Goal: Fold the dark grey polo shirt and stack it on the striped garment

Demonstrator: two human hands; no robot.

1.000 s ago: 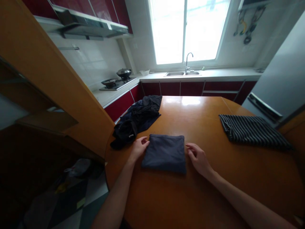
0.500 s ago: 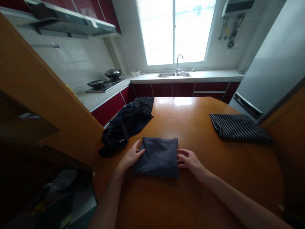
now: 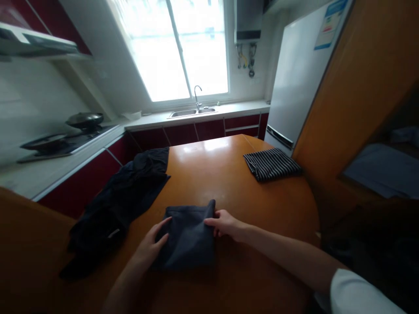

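Observation:
A folded dark blue-grey cloth (image 3: pixel 190 235) lies on the round orange wooden table (image 3: pixel 235 187) near me. My left hand (image 3: pixel 151 245) rests on the cloth's left edge with its fingers stretched out flat. My right hand (image 3: pixel 224 223) is at the cloth's right edge, fingers curled and pinching it, and that far right corner is lifted a little off the table.
A heap of black clothes (image 3: pixel 121 196) hangs over the table's left edge. A folded striped cloth (image 3: pixel 271 163) lies at the far right. Beyond are a counter with sink (image 3: pixel 191 112), a stove with pans (image 3: pixel 65 135), a fridge (image 3: pixel 299 74) and a wooden cabinet (image 3: pixel 360 87).
The camera has swung to the right. My right hand has closed on the cloth's right edge and raised its corner. My left hand has slid onto the cloth's left side.

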